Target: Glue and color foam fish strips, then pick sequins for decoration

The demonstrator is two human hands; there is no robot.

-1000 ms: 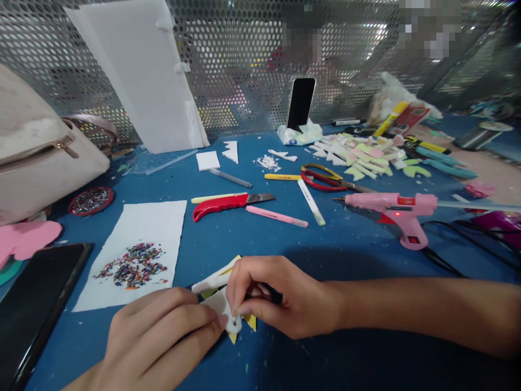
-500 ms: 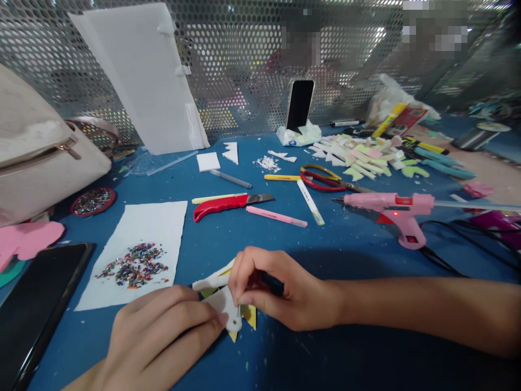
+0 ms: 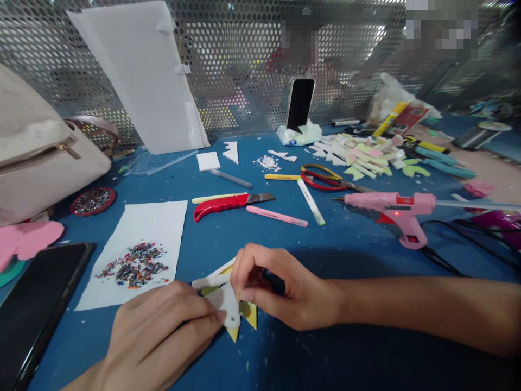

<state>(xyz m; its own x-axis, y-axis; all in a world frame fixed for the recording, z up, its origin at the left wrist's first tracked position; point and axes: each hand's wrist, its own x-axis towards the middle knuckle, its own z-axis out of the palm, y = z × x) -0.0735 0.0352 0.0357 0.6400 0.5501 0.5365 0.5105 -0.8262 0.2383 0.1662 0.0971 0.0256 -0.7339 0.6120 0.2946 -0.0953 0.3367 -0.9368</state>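
So the white-and-yellow cutout (image 3: 226, 304) is flat on the blue table (image 3: 350, 358), between both hands — left hand (image 3: 163, 326) pressing its left side, right hand (image 3: 271, 288) pinched narrow at its right edge, can't tell on what. Beaded paper (image 3: 134, 255) sits left.

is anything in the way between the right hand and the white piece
Nothing visible: the right hand has its fingertips at the edge of the white piece, opposite the left hand. The red knife lies farther off.
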